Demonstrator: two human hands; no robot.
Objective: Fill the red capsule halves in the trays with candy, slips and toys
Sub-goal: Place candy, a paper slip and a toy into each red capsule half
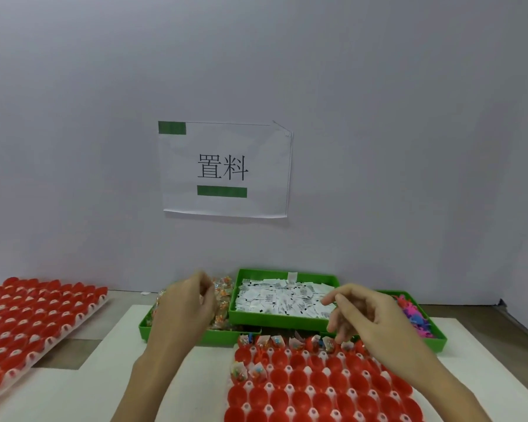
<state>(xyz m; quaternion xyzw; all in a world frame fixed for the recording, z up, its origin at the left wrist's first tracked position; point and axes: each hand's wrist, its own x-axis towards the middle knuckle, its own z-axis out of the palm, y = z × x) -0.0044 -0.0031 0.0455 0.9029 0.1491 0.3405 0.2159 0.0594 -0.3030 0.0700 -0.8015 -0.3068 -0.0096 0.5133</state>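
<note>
Over green bins: both hands [183, 309] [366, 315] loosely curled.

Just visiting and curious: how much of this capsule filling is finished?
Early days. In the near tray only the far row and two capsules in the next hold fillings. The left hand is at the candy bin, the right hand by the slips. Remaining rows sit empty.
</note>
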